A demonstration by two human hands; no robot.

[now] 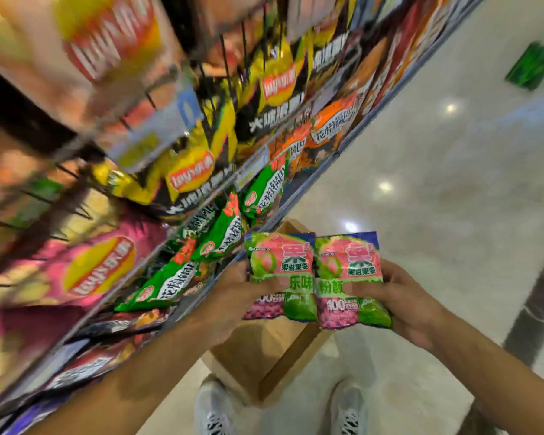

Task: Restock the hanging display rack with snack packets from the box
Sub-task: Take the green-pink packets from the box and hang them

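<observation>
Two green-and-pink snack packets are held side by side in front of me, above the box. My left hand [233, 296] grips the left packet [280, 271] with its thumb across the front. My right hand [402, 296] grips the right packet [349, 274] the same way. The brown cardboard box [264, 350] stands on the floor below them, between my feet, its inside hidden from here. The hanging display rack [170, 171] fills the left side, with chip and snack bags on black hooks, blurred by motion.
Green snack bags [220, 233] hang on the rack's lower row just left of my hands. My two white shoes [349, 409] stand on the pale glossy floor. A green floor sign [531, 64] lies far right. A dark floor strip [534, 309] runs along the right.
</observation>
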